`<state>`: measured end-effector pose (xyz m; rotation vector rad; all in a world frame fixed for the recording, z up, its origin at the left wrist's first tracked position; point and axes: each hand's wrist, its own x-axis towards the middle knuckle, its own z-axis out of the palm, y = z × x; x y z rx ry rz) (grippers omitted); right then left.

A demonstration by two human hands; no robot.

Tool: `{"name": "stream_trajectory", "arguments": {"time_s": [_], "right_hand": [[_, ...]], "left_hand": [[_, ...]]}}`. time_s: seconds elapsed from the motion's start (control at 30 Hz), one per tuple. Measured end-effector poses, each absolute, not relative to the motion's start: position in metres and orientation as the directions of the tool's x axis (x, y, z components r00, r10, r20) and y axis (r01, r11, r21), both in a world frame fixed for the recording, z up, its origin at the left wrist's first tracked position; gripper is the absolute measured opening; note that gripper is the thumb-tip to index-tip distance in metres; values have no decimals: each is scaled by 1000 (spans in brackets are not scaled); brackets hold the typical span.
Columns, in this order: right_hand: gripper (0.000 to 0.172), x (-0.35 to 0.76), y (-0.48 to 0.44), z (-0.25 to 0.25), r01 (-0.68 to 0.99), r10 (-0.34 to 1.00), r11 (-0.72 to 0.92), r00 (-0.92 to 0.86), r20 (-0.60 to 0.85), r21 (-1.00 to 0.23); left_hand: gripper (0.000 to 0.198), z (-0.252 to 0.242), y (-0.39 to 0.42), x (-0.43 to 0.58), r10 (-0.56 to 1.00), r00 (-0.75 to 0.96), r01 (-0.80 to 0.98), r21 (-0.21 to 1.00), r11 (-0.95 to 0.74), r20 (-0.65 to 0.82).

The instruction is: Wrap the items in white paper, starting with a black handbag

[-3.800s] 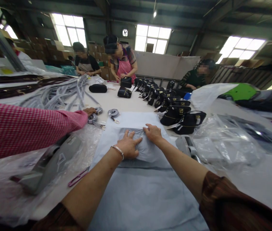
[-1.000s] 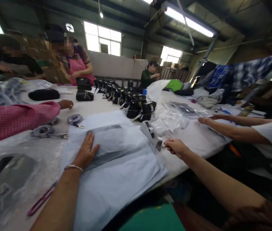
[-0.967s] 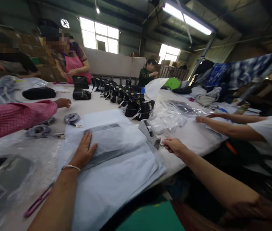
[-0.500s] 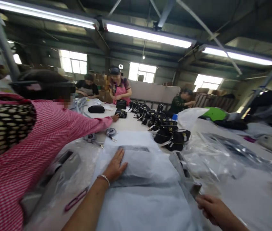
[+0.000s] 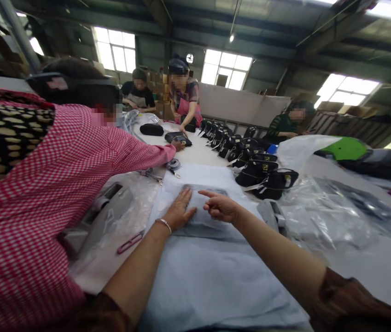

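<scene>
My left hand (image 5: 180, 210) lies flat with fingers stretched on a stack of thin, pale, translucent sheets (image 5: 223, 281). Under it, a greyish rectangle (image 5: 202, 226) shows through at the middle of the stack. My right hand (image 5: 220, 206) hovers over or touches this rectangle; which, I cannot tell. Its index finger points left, while the other fingers are loosely curled. No tool shows in it. Beyond the stack stand rows of small black bags (image 5: 253, 168) with white tags.
Grey moulded pieces (image 5: 107, 216) flank the stack. Clear plastic bags (image 5: 323, 216) lie to the right, pink-handled snips (image 5: 129, 243) to the left. A co-worker in a pink checked sleeve (image 5: 140, 150) reaches for a black pouch (image 5: 177, 138). Coiled grey straps (image 5: 173, 165) lie nearby.
My right hand has come from the lower right to the middle of the stack; the flat dark piece it held no longer shows. My left hand stays flat. The view has tilted down.
</scene>
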<state>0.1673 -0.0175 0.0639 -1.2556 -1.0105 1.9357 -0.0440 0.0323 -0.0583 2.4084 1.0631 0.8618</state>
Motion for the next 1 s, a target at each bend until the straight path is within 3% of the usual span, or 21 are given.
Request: {"name": "stream_trajectory", "arguments": {"time_s": [0.27, 0.57, 0.7, 0.77, 0.87, 1.0], "right_hand": [[68, 166, 18, 55, -31, 757, -602, -339, -558, -798], [71, 164, 20, 51, 37, 768, -571, -328, -550, -820], [72, 161, 24, 45, 258, 816, -471, -237, -528, -843], [68, 161, 28, 44, 507, 887, -318, -141, -441, -801], [66, 165, 35, 45, 827, 991, -31, -48, -126, -561], [60, 171, 40, 48, 927, 985, 106, -48, 168, -359]], "left_hand": [[77, -54, 28, -43, 730, 534, 530, 504, -682, 427], [59, -35, 21, -40, 721, 555, 599, 401, -693, 415], [59, -33, 20, -37, 718, 554, 612, 379, -694, 421], [59, -33, 20, -36, 723, 552, 613, 385, -690, 415], [58, -35, 21, -36, 733, 543, 613, 404, -679, 409], [59, -34, 21, -36, 736, 546, 613, 407, -677, 401]]}}
